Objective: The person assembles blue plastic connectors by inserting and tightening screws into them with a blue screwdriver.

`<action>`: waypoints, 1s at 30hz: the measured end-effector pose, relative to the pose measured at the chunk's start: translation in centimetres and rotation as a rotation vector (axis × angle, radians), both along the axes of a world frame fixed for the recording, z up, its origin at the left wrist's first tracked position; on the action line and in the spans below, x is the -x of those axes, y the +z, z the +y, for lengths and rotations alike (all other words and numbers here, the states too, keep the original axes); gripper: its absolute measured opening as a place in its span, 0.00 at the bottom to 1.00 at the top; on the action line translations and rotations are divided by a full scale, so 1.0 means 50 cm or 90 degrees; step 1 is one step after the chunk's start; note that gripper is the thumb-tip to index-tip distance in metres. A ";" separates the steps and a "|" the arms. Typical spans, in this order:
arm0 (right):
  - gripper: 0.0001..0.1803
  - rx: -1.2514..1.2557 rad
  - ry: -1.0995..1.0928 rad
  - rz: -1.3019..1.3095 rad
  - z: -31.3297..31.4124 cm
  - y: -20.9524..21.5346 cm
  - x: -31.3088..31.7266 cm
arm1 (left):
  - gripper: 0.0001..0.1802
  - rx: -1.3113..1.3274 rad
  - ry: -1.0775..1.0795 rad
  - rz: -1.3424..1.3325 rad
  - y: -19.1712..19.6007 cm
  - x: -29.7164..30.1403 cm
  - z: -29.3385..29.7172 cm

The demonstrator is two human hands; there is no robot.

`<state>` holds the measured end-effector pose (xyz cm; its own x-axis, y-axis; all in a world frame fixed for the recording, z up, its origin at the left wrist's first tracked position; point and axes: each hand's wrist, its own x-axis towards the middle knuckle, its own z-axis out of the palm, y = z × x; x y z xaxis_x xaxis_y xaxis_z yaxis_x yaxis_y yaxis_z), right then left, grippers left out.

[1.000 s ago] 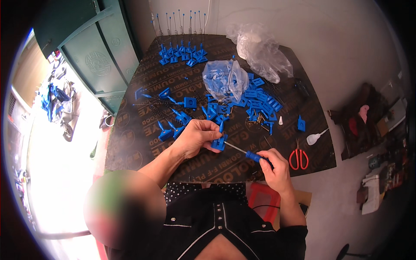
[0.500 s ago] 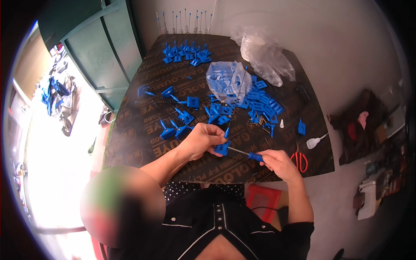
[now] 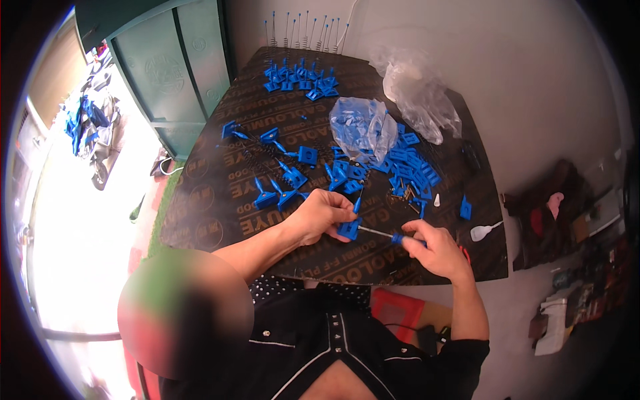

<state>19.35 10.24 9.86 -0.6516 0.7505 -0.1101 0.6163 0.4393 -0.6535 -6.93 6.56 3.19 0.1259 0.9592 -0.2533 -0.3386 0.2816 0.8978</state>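
My left hand [image 3: 323, 217] is closed around a small blue plastic part [image 3: 348, 231] with a flat base and a narrow stem, near the table's front edge. A screwdriver [image 3: 376, 232] with a blue handle and thin metal shaft reaches sideways to that part, its tip meeting the base. Curled round the handle's end, my right hand [image 3: 435, 251] covers much of it. Just beyond my left hand lie several similar blue parts with stems [image 3: 285, 196]. Whether a screw sits at the screwdriver's tip is too small to tell.
On the dark printed table [image 3: 313, 257] stand a clear bag of blue pieces [image 3: 363, 130], a heap of blue plates [image 3: 413, 163], small screws [image 3: 403, 194] and a white nozzle bottle [image 3: 485, 231]. Red-handled scissors [image 3: 466, 254] are mostly hidden behind my right hand. Blue assemblies [image 3: 303, 77] fill the far end.
My right hand has changed its hold on the screwdriver handle and now hides more of the scissors. The left hand keeps the blue part. The whole view has shifted slightly.
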 end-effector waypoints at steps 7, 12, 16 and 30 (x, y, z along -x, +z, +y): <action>0.10 -0.077 0.036 0.009 0.001 0.003 -0.009 | 0.04 0.016 0.000 -0.020 0.001 0.003 0.002; 0.10 -0.107 0.053 -0.030 -0.009 0.014 0.003 | 0.03 0.020 0.011 -0.077 -0.003 0.001 -0.002; 0.12 -0.047 0.024 -0.051 -0.013 0.021 0.009 | 0.03 0.013 0.006 -0.079 -0.001 0.000 -0.004; 0.09 -0.121 0.049 0.000 -0.004 0.002 -0.005 | 0.03 0.009 0.027 -0.058 -0.007 0.002 0.001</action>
